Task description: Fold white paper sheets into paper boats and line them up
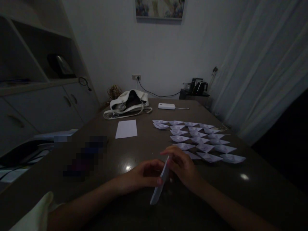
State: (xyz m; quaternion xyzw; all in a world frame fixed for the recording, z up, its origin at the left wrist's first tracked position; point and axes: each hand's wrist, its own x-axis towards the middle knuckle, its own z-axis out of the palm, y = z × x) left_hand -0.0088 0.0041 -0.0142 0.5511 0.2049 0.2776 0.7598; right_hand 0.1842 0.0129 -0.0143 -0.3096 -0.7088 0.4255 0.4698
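Both my hands meet over the near middle of the dark table [134, 211]. My left hand [144, 175] and my right hand [183, 166] pinch a folded piece of white paper [160, 185] between them; it stands on edge, tilted, with its lower end toward me. Just beyond my right hand lie several folded white paper boats [199, 140] set out in rows. A flat white sheet of paper [126, 129] lies farther back on the left.
A white handbag [127, 103] and a white power bank [166, 106] with a cable sit at the table's far end. Cabinets and shelves [43, 96] stand at left, a curtain [262, 73] at right, a kettle [197, 86] on a side stand.
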